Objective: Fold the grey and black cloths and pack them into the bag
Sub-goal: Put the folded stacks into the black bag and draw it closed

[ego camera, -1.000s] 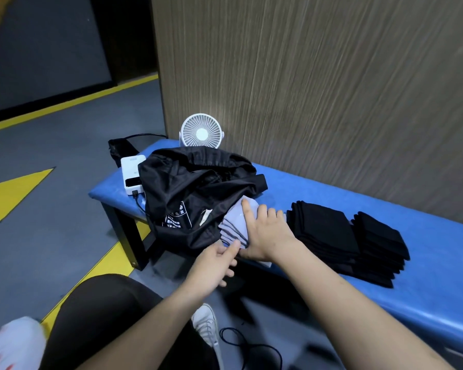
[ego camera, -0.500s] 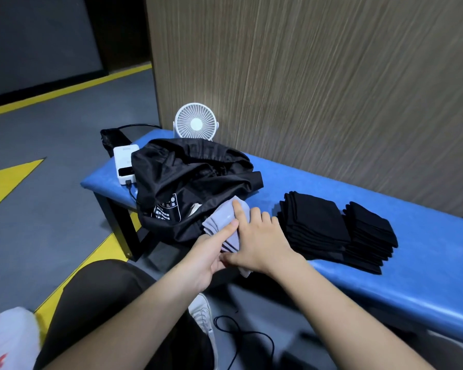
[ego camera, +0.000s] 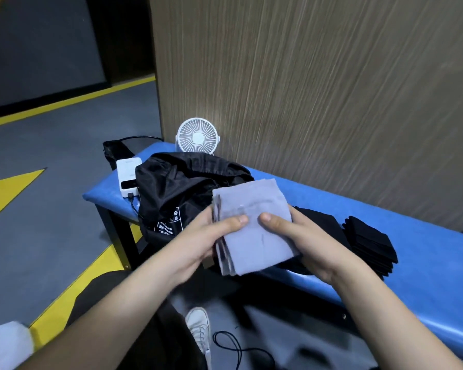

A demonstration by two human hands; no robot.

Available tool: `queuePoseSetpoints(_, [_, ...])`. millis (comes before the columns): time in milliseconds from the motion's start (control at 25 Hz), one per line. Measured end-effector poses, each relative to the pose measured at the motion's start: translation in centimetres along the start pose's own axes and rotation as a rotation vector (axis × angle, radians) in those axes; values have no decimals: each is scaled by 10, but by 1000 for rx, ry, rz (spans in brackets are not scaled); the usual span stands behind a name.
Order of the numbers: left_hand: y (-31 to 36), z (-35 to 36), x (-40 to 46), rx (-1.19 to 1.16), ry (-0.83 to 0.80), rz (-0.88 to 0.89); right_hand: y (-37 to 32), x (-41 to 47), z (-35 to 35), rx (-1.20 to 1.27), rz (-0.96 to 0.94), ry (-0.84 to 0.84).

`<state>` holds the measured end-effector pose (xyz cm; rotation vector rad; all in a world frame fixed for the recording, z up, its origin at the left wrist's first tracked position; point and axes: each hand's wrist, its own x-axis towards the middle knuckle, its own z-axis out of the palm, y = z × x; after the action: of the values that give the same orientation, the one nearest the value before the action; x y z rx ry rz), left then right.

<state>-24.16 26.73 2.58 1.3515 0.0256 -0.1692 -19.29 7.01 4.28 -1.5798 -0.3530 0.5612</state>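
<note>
Both hands are gripping the stack of folded grey cloths (ego camera: 254, 225) above the counter's (ego camera: 425, 252) near edge: left hand (ego camera: 198, 244) and right hand (ego camera: 308, 241) pinching it, thumbs on top. The bag (ego camera: 182, 190) is lying just far-left, nearer the left hand.

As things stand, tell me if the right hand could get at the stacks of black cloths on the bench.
Probably yes, but not freely. The right hand sits just in front of the black cloths with nothing between them, yet it grips the grey cloths together with the left hand, so it must let go first.
</note>
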Motion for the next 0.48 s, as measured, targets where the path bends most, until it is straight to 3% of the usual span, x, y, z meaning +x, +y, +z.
queuePoseSetpoints(240, [31,-54,46,331,191,84,-10,60,21,67,-56,99])
queuePoseSetpoints(480, [52,-99,71,490,184,218,-16,111,37,-12,-206,51])
